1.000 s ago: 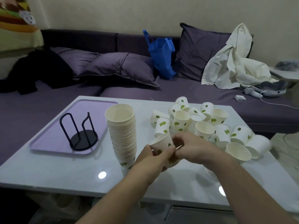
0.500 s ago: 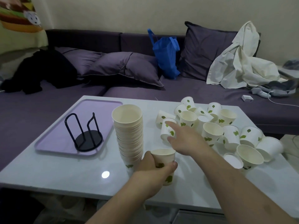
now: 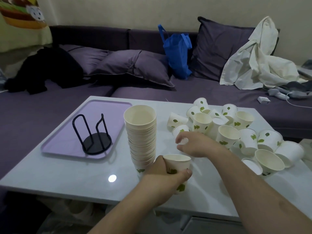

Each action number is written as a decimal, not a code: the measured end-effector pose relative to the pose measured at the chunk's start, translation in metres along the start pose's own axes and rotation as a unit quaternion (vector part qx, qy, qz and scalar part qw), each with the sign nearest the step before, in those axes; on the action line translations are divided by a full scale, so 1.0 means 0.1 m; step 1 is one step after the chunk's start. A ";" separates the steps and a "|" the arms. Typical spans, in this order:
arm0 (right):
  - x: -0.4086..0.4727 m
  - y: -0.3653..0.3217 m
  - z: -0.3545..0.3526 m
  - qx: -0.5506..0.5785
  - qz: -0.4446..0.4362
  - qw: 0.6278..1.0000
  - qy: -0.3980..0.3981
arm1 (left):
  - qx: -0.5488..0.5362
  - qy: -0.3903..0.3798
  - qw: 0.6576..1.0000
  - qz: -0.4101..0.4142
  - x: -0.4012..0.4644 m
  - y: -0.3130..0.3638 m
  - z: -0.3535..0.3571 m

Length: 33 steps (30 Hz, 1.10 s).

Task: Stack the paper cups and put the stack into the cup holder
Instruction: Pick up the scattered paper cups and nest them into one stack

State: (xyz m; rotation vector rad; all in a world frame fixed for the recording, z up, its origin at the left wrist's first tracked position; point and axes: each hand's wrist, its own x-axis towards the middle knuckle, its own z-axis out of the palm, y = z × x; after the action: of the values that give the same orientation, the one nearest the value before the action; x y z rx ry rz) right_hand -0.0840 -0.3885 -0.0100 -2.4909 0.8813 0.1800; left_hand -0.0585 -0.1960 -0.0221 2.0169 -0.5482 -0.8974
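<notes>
Paper cup (image 3: pixel 177 164) clamped upright in left hand (image 3: pixel 162 181) beside tall stack (image 3: pixel 141 132), mouth up for nesting; right hand (image 3: pixel 195 144) fingers curl round a loose cup (image 3: pixel 183 141).

No legible text, label, brand, number or sign appears anywhere; the paper cups (image 3: pixel 202 121) carry only green leaf prints, and the cushion (image 3: pixel 22 16) at ten o'clock shows a cartoon picture without words.

Your cups (image 3: pixel 228 135) are matt paper, the holder (image 3: pixel 94 137) is thin black wire that looks like metal, and the tray (image 3: pixel 55 146) is smooth lilac plastic. The table (image 3: pixel 67 176) is glossy enough to mirror a lamp. The sofa (image 3: pixel 202 88) is soft cloth.
</notes>
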 end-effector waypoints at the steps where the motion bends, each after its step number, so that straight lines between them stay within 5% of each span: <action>1: -0.06 0.03 -0.03 0.012 -0.002 1.000 0.002 | 0.002 -0.002 1.000 -0.003 -0.04 0.03 -0.01; 12: -0.66 0.19 -0.23 0.159 -0.032 0.983 0.088 | -0.067 -0.005 0.995 0.078 -0.47 0.23 -0.16; 20: -1.06 0.04 -0.30 0.382 -0.072 0.913 0.120 | -0.086 -0.031 0.983 0.156 -0.74 0.42 -0.25; 26: -1.00 0.02 -0.24 0.539 -0.098 0.820 0.167 | -0.142 0.066 0.949 0.274 -0.92 0.63 -0.54; 33: -0.98 -0.09 -0.20 0.579 -0.136 0.783 0.183 | -0.222 0.218 0.890 0.333 -0.82 0.76 -1.11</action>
State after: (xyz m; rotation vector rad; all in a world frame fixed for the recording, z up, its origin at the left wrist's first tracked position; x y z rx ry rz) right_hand -0.1561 -0.3376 0.0387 -1.4182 0.4779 -0.7566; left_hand -0.0314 -0.1269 0.1161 1.3891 -0.6448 -0.1151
